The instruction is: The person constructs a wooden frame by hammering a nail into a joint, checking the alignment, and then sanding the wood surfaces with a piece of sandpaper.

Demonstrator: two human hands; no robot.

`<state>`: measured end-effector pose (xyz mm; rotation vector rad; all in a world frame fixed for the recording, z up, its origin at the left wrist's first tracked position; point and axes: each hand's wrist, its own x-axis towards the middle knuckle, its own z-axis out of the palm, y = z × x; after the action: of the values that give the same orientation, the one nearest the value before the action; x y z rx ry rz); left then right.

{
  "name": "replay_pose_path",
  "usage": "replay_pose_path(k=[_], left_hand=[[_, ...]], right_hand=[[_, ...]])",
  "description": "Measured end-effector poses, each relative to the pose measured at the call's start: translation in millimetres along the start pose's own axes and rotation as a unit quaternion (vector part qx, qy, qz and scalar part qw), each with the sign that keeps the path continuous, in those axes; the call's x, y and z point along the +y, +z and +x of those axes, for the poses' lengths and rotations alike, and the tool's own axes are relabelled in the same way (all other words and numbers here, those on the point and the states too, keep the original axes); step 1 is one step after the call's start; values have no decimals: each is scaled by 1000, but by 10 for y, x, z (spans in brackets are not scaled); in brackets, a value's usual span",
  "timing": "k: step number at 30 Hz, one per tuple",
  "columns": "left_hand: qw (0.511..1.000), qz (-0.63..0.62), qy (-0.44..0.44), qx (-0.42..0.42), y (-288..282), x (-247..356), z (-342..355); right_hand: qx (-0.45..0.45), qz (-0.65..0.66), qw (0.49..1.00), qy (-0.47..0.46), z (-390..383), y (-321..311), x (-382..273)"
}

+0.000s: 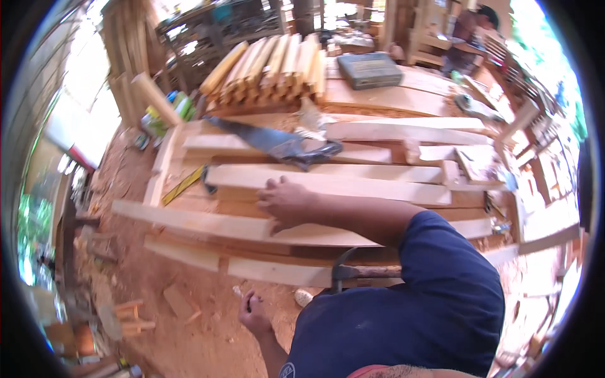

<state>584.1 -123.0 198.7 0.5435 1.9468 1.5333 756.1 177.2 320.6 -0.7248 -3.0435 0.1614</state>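
My right hand point(287, 201) reaches across the bench with its fingers spread. It is over a pale planed board point(353, 187) and a longer board point(189, 220) nearer me, and seems to rest on them. My left hand point(255, 314) hangs low in front of the bench, its fingers curled round something small and dark that I cannot make out. A hammer point(343, 272) with a wooden handle lies at the near edge, close to my body. Beyond my right hand, a handsaw point(255, 137) with a dark handle lies across the boards. A yellow tape or rule point(184, 185) lies to the left.
A stack of cut wooden bars point(271, 69) and a grey-green tool case point(370, 69) sit at the far side. A power tool point(476, 107) lies far right. Another person point(466, 41) works beyond. A small wooden stool point(131, 318) stands on the dirt floor.
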Motion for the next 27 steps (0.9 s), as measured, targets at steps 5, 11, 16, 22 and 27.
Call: replay_pose_path(k=[5, 11, 16, 22, 27], left_hand=[[997, -70, 25, -34, -48, -57, 161], [997, -30, 40, -58, 166, 215, 243], [998, 6, 52, -39, 69, 145, 244], [992, -65, 14, -109, 25, 156, 184], [985, -99, 68, -126, -475, 53, 412]], right_hand=[[84, 89, 991, 60, -146, -153, -56], [327, 161, 931, -14, -802, -919, 109], [505, 211, 836, -35, -1376, -1932, 74], [633, 337, 684, -133, -1310, -2106, -488], [629, 425, 625, -181, -677, -2055, -1153]])
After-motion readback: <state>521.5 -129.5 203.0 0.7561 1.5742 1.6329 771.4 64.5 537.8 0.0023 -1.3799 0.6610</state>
